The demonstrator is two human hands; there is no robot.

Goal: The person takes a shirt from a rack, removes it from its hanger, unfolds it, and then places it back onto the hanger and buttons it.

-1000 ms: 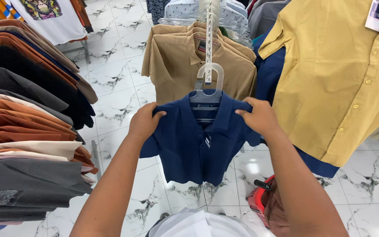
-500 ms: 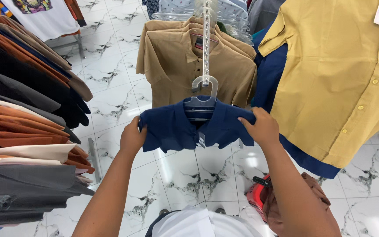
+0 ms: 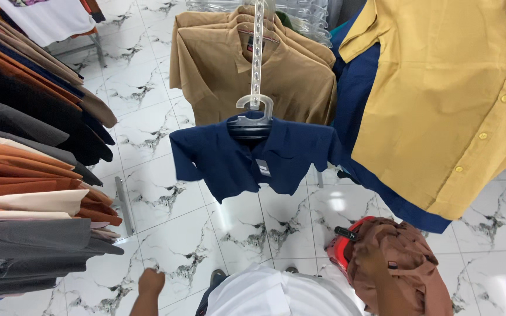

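Looking down from my head camera in a clothing shop: the navy polo shirt (image 3: pixel 253 161) hangs free at the centre of view, off both my hands, on a clear plastic hanger (image 3: pixel 254 105) hooked to a white vertical display strip (image 3: pixel 257 47). Open room lies below it, from 5 to 7 o'clock, where bare white marble floor (image 3: pixel 171 216) runs down to my body. The shirt's hem and both sleeve ends hang clear of everything.

At 9 o'clock a dense rack of folded-over shirts (image 3: pixel 24 164) in brown, orange, cream and grey closes the left side, its metal leg (image 3: pixel 123 205) standing on the tiles. At 12 o'clock tan shirts (image 3: pixel 253 70) hang on the same strip just behind the navy one. At 2 to 3 o'clock a large mustard button shirt (image 3: pixel 446 99) hangs over a blue garment (image 3: pixel 358 93), which crowds the navy shirt's right sleeve.

The navy shirt faces me, collar at 12 o'clock, hem at 6; its long axis runs sleeve to sleeve, 9 to 3 o'clock, and a small tag (image 3: pixel 263 168) shows on the front.

My left hand (image 3: pixel 150 282) sits low at 7 o'clock, empty, fingers curled loosely. My right hand (image 3: pixel 370 257) at 5 o'clock rests on a rust-brown garment (image 3: pixel 405 257) bundled over a red basket (image 3: pixel 339 251); whether those fingers grip the cloth I cannot tell.
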